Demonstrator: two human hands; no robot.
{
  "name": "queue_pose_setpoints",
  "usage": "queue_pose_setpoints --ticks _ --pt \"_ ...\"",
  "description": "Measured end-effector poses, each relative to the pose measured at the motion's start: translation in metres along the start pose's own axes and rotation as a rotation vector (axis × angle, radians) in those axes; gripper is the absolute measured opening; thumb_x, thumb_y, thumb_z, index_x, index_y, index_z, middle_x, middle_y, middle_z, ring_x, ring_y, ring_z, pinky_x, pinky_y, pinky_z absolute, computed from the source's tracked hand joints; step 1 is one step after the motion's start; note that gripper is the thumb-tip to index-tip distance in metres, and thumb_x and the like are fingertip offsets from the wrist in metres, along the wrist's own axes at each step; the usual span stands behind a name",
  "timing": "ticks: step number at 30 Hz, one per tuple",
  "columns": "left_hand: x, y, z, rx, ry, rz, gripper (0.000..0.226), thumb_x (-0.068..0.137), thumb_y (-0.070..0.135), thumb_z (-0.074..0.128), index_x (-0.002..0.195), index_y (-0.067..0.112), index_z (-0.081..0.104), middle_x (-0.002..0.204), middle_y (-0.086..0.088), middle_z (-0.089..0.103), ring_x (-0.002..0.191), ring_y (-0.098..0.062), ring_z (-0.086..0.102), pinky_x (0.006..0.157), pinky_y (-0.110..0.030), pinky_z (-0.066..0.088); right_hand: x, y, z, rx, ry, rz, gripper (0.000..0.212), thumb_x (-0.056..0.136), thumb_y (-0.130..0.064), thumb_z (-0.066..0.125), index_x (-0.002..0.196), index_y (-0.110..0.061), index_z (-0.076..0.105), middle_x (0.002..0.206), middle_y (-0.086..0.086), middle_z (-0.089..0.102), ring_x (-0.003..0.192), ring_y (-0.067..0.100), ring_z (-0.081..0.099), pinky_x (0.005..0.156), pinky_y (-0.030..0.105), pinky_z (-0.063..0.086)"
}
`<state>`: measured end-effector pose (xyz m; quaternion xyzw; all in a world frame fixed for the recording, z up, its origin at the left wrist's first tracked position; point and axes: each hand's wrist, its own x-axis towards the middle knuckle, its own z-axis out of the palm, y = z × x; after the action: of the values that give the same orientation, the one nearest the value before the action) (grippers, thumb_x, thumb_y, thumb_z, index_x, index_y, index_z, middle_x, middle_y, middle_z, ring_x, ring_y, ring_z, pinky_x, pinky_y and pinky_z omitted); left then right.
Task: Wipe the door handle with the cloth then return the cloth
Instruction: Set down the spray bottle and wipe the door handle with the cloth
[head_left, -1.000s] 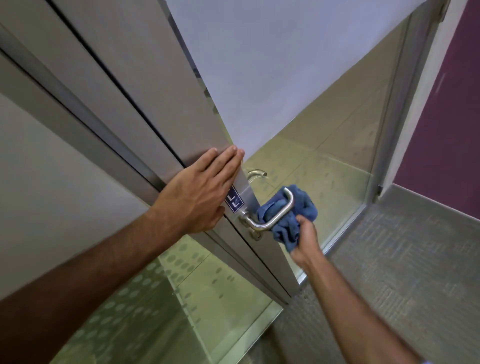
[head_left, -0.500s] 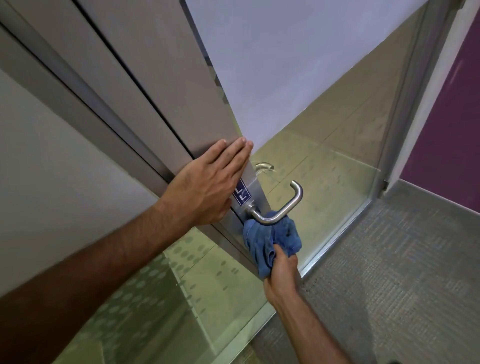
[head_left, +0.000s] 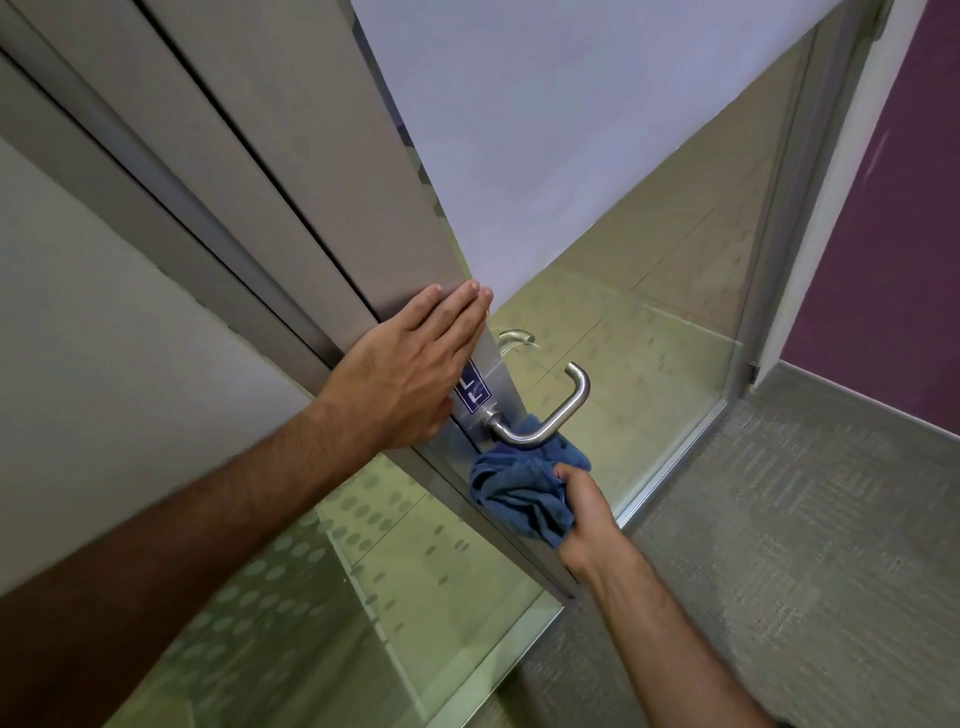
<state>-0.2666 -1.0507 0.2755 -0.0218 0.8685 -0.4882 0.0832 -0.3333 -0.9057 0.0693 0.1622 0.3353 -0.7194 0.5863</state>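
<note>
A brushed-metal lever door handle (head_left: 563, 410) sticks out from the edge of a glass door with a metal frame (head_left: 415, 249). My right hand (head_left: 589, 512) grips a bunched blue cloth (head_left: 522, 486) just below the handle; the cloth's top touches the underside of the lever. My left hand (head_left: 410, 374) lies flat, fingers together, against the door frame right above the handle, beside a small blue sign (head_left: 474, 396). A second handle (head_left: 514, 339) shows through on the far side of the door.
The door's lower glass panel (head_left: 395, 561) has a frosted dot pattern. Grey carpet (head_left: 779, 545) covers the floor to the right. A purple wall (head_left: 893, 234) and a metal door jamb (head_left: 779, 234) stand at the far right.
My right hand has brought the cloth down from around the lever's grip to under its base. The left hand has stayed pressed flat on the frame.
</note>
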Motion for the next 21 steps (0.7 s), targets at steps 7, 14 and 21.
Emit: queue_pose_setpoints --ticks 7,14,21 --pt "0.001 0.000 0.001 0.017 0.021 0.002 0.093 0.097 0.055 0.024 0.161 -0.008 -0.004 0.172 -0.027 -0.003 0.161 -0.038 0.002 0.129 -0.051 0.001 -0.024 -0.031 -0.031 -0.043 0.255 -0.383 0.022 0.094 -0.008 0.050 0.102 -0.005 0.070 0.102 0.021 0.075 0.073 0.024 0.076 0.056 0.036 0.064" --pt "-0.001 -0.001 -0.001 0.010 0.005 -0.002 0.096 0.096 0.055 0.030 0.161 -0.008 -0.002 0.173 -0.026 -0.003 0.161 -0.037 0.004 0.130 -0.050 0.005 0.004 -0.041 -0.001 -1.560 0.030 -1.369 0.062 0.080 0.016 0.063 0.132 -0.017 0.069 0.152 0.004 0.055 0.148 0.049 0.028 0.117 0.071 0.018" --pt "0.000 -0.001 -0.002 0.020 0.012 -0.002 0.096 0.096 0.057 0.031 0.162 -0.007 0.000 0.173 -0.024 -0.002 0.162 -0.036 0.004 0.130 -0.050 0.006 0.021 -0.070 -0.025 -1.973 -0.286 -1.419 0.064 0.067 0.019 0.075 0.116 -0.022 0.076 0.138 -0.008 0.068 0.147 0.046 0.034 0.113 0.076 0.015"
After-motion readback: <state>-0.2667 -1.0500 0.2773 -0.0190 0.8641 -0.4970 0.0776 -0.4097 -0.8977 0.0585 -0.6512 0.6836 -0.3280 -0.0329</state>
